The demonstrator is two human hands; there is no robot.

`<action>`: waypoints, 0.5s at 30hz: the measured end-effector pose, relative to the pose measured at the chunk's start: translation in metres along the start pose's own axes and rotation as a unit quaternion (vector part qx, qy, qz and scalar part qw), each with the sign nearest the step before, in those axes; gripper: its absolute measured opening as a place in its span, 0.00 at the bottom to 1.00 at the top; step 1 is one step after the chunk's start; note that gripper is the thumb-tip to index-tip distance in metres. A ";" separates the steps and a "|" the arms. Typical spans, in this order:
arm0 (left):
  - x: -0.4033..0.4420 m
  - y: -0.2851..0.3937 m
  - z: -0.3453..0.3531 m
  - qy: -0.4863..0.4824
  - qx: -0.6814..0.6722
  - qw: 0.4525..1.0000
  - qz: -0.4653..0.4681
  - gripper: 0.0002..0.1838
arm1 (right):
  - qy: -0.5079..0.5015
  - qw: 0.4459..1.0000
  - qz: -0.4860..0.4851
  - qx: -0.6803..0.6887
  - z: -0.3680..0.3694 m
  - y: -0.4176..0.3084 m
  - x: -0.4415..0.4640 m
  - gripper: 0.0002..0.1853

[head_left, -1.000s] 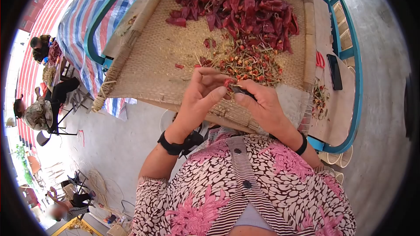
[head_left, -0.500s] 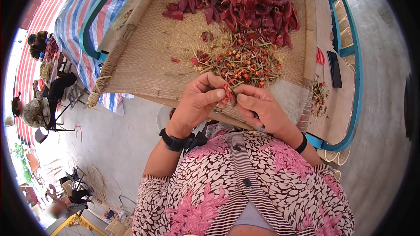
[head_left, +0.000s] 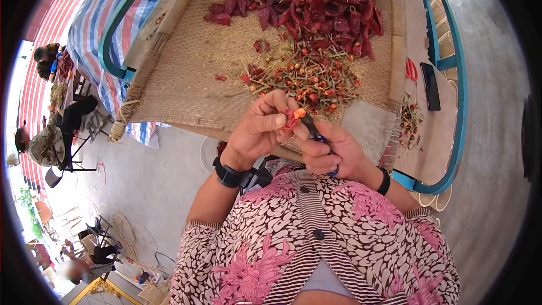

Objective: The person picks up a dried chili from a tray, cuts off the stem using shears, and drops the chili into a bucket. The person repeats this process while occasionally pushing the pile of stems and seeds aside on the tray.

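My left hand (head_left: 255, 130) pinches a dried red pepper (head_left: 290, 118) between thumb and fingers, above the front edge of the woven tray (head_left: 186, 79). My right hand (head_left: 333, 149) is closed around what look like blue-handled pliers (head_left: 320, 138), their dark jaws at the pepper's orange end. The fingers partly hide both the tool and the pepper. Just beyond my hands lies a heap of cut stalks and orange-red pepper tops (head_left: 316, 82). A larger pile of dark red peppers (head_left: 316, 5) covers the far part of the tray, with pale seeds scattered beside it.
A teal metal frame (head_left: 458, 107) surrounds the tray. On the right ledge are red-handled scissors (head_left: 411, 70), a black phone (head_left: 430, 87) and some stalks (head_left: 410, 121). Striped sheeting (head_left: 107, 34) hangs at left, where other people (head_left: 46, 142) sit.
My right hand has turned, bringing the tool from beside the palm up to the pepper. An orange end now shows at the jaws. My left hand still grips the pepper.
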State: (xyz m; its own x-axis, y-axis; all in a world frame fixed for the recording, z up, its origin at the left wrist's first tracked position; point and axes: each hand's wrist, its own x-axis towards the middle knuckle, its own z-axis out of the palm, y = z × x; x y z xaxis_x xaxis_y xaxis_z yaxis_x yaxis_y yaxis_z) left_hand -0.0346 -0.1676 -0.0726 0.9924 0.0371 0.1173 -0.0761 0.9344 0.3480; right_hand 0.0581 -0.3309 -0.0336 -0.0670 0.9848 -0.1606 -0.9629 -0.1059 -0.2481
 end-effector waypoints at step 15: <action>-0.011 -0.003 0.021 0.158 0.061 0.985 0.037 0.04 | 0.168 0.823 -0.213 -0.500 0.011 -0.002 0.005 0.12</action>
State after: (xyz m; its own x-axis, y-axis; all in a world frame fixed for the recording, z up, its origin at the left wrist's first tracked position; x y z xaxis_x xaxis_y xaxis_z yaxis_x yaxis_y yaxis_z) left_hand -0.0473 -0.1784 -0.0558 0.9627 0.2303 -0.1417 -0.1417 0.8760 0.4610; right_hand 0.0570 -0.3245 -0.0229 0.4584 0.8860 -0.0694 -0.1735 0.0127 -0.9847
